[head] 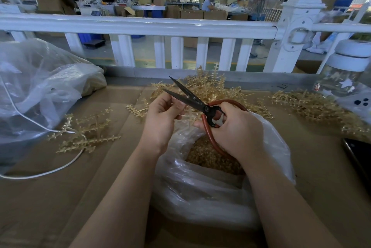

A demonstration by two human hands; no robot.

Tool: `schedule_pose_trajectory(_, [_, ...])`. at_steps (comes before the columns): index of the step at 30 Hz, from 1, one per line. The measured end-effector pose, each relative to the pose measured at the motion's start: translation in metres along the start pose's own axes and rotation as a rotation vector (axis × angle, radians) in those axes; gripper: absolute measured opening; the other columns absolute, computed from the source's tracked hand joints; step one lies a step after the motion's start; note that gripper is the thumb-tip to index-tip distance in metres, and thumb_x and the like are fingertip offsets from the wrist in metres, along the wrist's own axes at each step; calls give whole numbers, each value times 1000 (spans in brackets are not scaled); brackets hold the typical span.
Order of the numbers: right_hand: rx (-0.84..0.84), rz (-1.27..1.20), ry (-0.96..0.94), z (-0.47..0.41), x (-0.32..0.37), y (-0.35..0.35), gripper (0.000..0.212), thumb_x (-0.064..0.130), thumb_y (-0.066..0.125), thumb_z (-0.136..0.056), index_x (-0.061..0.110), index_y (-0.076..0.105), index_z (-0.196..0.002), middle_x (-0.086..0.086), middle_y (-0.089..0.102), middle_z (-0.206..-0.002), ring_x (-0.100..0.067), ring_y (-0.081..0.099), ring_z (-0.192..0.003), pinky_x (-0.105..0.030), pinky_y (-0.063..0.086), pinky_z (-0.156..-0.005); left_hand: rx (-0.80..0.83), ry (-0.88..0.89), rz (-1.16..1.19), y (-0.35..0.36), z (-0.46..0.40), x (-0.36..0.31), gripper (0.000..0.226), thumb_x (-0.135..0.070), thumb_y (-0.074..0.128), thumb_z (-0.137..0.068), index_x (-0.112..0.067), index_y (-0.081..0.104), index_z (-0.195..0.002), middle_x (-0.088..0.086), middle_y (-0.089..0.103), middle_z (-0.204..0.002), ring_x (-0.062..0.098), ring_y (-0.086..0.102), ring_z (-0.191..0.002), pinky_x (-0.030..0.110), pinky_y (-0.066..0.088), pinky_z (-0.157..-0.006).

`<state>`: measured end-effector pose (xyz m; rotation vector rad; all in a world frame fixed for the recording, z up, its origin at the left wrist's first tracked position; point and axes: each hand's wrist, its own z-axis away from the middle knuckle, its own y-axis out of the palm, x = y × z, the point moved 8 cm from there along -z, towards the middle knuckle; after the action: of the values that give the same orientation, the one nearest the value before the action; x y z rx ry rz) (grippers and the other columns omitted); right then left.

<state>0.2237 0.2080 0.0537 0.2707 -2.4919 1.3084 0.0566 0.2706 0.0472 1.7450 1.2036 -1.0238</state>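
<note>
Black-bladed scissors (pixel 197 102) with red handles; pale amber plastic sprues (pixel 86 133).

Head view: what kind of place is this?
Likely a factory workshop: cardboard cartons stacked beyond the white railing, another worker in the background, and heaps of amber plastic sprues by the scissors in the right hand.

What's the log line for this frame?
right hand: grips scissors, blades open | left hand: fingers curled by lower blade, hold unclear | bag of tan pieces beneath
</note>
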Motion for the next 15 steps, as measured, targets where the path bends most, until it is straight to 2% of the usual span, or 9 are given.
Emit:
schedule_pose_trajectory(6, [-25, 17, -8, 1, 0, 1, 65, 91, 42, -70, 31, 62, -86, 16, 64, -71, -3, 58, -64, -26, 55, -57, 8, -5, -21, -1, 1, 0, 20, 2, 54, -95, -13, 64, -86, -4, 61, -75, 9, 51, -68, 19, 44, -64])
schedule_pose_trajectory(11, [-55, 45, -20, 2, 0, 0, 63, 91, 42, -72, 32, 59, -82, 17, 60, -66, -1, 54, -59, -23, 50, -51, 5, -25, -13, 0, 2, -1, 17, 2, 53, -95, -10, 63, -88, 7, 56, -79, 10, 50, -68, 22, 43, -65])
schedule_pose_trajectory(15, [-55, 31, -18, 1, 0, 1, 58, 87, 46, -74, 31, 59, -80, 16, 61, -66, -1, 54, -59, -25, 52, -53, -3, -4, -10, 0, 2, -3, 6, 3, 53, -95, 5, 59, -95, 16, 53, -82, 17, 47, -70, 24, 42, -65])
